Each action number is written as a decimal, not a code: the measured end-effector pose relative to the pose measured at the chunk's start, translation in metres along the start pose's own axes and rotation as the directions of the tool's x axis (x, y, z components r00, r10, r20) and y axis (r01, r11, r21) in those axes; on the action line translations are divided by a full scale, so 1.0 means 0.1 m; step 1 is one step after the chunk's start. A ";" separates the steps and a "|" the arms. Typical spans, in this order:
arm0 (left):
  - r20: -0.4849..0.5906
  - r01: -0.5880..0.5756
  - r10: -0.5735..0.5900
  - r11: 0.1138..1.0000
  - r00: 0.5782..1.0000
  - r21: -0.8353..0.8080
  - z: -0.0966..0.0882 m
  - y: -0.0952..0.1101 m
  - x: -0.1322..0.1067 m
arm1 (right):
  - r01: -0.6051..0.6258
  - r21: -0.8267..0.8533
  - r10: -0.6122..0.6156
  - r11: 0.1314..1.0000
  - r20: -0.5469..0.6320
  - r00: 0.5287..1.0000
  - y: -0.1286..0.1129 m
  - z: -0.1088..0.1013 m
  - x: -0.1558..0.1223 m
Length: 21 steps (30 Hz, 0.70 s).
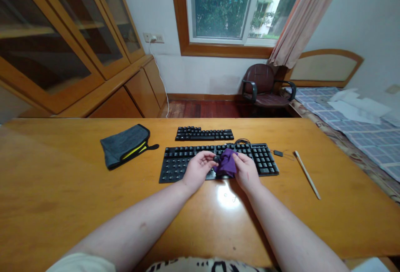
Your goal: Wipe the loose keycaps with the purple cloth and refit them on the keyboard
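My left hand (pixel 199 168) pinches a small black keycap (pixel 216 159) between thumb and fingertips. In my right hand (pixel 246 170) is a purple cloth (pixel 227 163), bunched up and touching or very close to the keycap. Both hands are over a black keyboard (pixel 265 161), whose left part has bare switches where keycaps are off, while the number pad at the right has its caps on. Behind it, loose black keycaps (pixel 204 135) stand in tidy rows. The hands and cloth hide the keyboard's middle.
A folded grey cloth (pixel 123 143) with black trim and a yellow inside lies at the left. To the right are a thin pale stick (pixel 307 175) and a small black wire-handled tool (pixel 278 153). Beyond the wooden table (pixel 93 213) stand a chair (pixel 261 82) and a bed.
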<state>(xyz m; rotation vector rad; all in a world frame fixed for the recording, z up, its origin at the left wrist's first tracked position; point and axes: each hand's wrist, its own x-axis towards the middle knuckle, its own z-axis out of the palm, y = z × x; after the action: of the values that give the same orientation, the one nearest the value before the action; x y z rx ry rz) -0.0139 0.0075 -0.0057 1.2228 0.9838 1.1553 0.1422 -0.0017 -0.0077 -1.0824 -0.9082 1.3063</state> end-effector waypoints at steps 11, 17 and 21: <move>-0.039 -0.165 0.191 0.917 0.981 0.362 -0.03 -0.02 -0.04 | 0.097 -0.239 -0.061 0.966 0.154 0.986 -0.06 0.05 -0.09; 0.155 -0.378 0.362 0.697 0.919 0.609 -0.06 0.04 -0.12 | 0.136 -0.345 -0.097 0.929 0.129 0.987 -0.09 0.10 -0.13; 0.204 -0.419 0.379 0.662 0.903 0.621 -0.06 0.03 -0.13 | 0.043 -0.333 -0.013 0.942 0.092 0.996 -0.10 0.09 -0.11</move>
<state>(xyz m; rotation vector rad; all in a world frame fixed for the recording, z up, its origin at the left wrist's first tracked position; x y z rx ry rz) -0.0224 -0.0041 -0.0038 2.1224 1.1566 1.1245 0.1350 -0.0112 0.0052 -1.2742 -1.2410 1.2091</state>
